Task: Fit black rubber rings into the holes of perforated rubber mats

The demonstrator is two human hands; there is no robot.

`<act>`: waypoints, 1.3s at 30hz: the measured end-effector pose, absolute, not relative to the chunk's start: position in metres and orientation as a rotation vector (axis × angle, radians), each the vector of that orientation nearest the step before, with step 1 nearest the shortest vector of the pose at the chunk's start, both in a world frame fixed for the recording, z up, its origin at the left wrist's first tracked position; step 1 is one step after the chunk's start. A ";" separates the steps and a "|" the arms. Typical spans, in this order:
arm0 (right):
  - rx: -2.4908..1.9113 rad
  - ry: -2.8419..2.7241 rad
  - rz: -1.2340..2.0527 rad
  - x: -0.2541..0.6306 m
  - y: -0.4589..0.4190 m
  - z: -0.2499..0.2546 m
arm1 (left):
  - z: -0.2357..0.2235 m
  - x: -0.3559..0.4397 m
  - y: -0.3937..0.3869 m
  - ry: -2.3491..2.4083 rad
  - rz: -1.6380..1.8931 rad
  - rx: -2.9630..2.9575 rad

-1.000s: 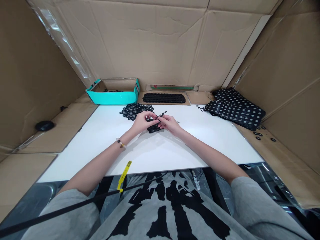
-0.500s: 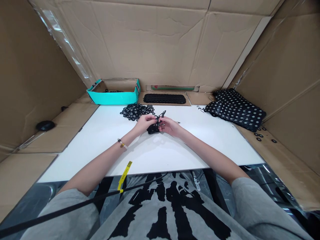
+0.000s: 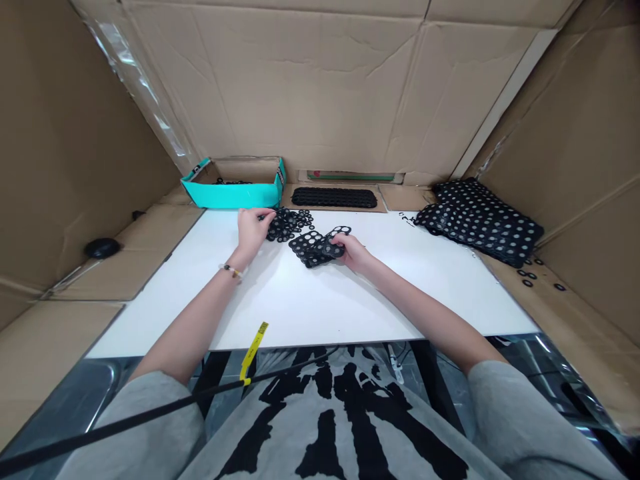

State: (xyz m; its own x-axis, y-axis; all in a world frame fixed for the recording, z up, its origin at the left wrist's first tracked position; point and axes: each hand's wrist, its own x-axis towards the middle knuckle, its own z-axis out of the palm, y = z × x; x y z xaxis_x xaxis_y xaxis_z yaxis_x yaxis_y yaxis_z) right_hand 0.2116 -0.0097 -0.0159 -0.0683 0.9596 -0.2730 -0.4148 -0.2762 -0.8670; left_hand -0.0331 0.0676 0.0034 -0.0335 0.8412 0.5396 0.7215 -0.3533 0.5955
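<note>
My right hand (image 3: 351, 251) is closed on a black sheet with rows of round holes (image 3: 306, 249). The sheet is folded or bunched at the held end, and its left part spreads just over the white tabletop. My left hand (image 3: 253, 228) is at the left edge of a heap of small black rings (image 3: 287, 225), thumb and fingers pinched together. Something dark shows at its fingertips, too small to make out. A beaded bracelet is round the left wrist.
A turquoise box (image 3: 230, 196) with black pieces stands at the back left. A black slab of rings (image 3: 334, 197) lies behind the heap. At the right is a larger holed black sheet (image 3: 480, 220), with loose rings (image 3: 527, 283) nearby. Cardboard walls (image 3: 300, 87) enclose the table.
My left hand has let go of the holed sheet and moved left to the ring heap. The sheet now hangs more spread out from my right hand.
</note>
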 end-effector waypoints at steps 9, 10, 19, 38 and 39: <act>-0.968 -0.748 1.786 0.211 -0.010 -0.014 | -0.005 -0.049 0.077 1.836 1.253 2.392; -0.955 -0.776 1.785 0.211 -0.010 -0.015 | -0.002 -0.045 0.073 1.788 1.263 2.407; -0.857 -1.001 1.685 0.207 -0.013 -0.022 | 0.023 0.019 0.009 1.060 0.715 2.606; -1.010 -1.040 1.606 0.206 -0.008 -0.031 | 0.009 0.029 0.003 1.136 0.754 2.522; -1.010 -1.035 1.603 0.206 -0.007 -0.032 | 0.007 0.031 0.003 1.148 0.773 2.498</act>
State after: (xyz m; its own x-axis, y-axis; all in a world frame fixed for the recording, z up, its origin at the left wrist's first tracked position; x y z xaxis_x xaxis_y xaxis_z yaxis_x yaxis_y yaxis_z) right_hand 0.2061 -0.0074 -0.0320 -0.2146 0.9664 -0.1415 -0.2688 -0.1978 -0.9427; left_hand 0.0308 0.0035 0.0066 0.5395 0.7655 0.3507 0.6126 -0.6426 0.4602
